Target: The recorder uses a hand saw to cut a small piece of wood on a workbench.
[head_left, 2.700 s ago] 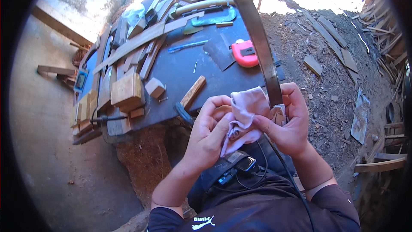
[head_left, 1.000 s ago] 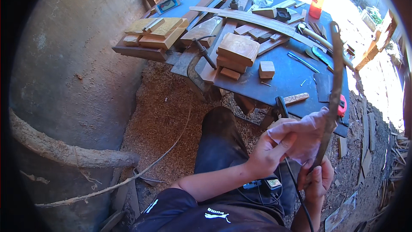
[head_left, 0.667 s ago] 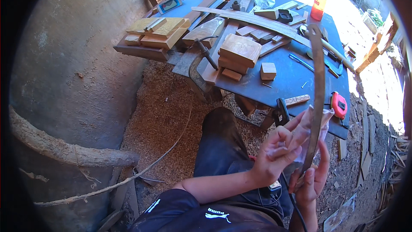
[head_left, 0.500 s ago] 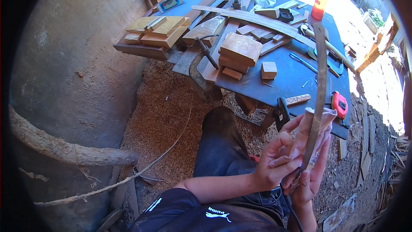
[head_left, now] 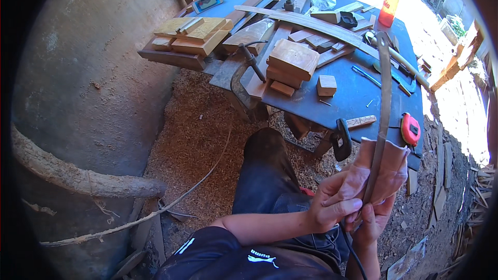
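A long, narrow, slightly curved metal strip [head_left: 384,88], like a saw blade with a hole near its far end, stands tilted up in front of me. My right hand [head_left: 374,221] is closed round its lower part, thumb on the strip. Behind the strip a pale pink cloth [head_left: 391,168] is spread open at the top. With bent fingers my left hand [head_left: 334,202] grips the cloth's lower left side, close against the strip. The strip's lower end is hidden by my hands.
A blue-topped table [head_left: 306,102] ahead holds wooden blocks [head_left: 293,58], a long thin board [head_left: 311,22], a red tape measure [head_left: 410,128], a pen [head_left: 366,75] and a red bottle [head_left: 390,4]. A clamp [head_left: 251,62] sits at its edge. On the left, a branch [head_left: 88,181] juts near the wall.
The pink cloth has opened out wider at its top behind the strip. My left fingers have closed in lower on it, and the strip's far end has shifted slightly left.
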`<state>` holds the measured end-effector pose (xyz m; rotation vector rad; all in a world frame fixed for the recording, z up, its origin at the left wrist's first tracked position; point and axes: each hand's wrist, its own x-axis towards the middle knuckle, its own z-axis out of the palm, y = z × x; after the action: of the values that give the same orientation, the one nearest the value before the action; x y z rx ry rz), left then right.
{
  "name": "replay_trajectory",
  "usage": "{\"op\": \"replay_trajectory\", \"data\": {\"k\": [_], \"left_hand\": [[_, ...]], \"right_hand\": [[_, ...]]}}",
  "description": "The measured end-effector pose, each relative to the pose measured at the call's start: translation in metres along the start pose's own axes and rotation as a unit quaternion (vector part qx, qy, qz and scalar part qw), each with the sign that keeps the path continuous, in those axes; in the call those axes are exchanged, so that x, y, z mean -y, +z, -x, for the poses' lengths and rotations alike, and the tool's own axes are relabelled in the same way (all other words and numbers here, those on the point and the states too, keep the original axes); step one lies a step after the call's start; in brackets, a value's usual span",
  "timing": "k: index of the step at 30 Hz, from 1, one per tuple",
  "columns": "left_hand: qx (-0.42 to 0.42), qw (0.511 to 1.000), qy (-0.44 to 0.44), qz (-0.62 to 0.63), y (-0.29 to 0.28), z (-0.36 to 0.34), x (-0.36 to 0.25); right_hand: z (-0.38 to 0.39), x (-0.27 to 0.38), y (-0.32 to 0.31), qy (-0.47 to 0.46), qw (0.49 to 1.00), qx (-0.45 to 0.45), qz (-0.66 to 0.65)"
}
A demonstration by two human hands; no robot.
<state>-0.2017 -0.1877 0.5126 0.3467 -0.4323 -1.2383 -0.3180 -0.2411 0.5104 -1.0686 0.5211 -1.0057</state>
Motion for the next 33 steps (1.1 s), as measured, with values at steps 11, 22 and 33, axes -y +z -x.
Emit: {"op": "replay_trajectory", "data": {"k": [11, 22, 33], "left_hand": [[-0.049, 0.978, 0.054, -0.197, -0.020, -0.015, -0.004], [-0.095, 0.977, 0.072, -0.178, -0.019, -0.017, -0.002], [-0.052, 0.955, 0.099, -0.274, -0.022, -0.022, 0.002]], "right_hand": [[-0.020, 0.016, -0.024, -0.116, 0.934, 0.096, 0.323], [-0.031, 0.021, -0.024, -0.266, 0.749, 0.175, 0.581], [-0.039, 0.040, -0.031, -0.195, 0.874, 0.165, 0.414]]}}
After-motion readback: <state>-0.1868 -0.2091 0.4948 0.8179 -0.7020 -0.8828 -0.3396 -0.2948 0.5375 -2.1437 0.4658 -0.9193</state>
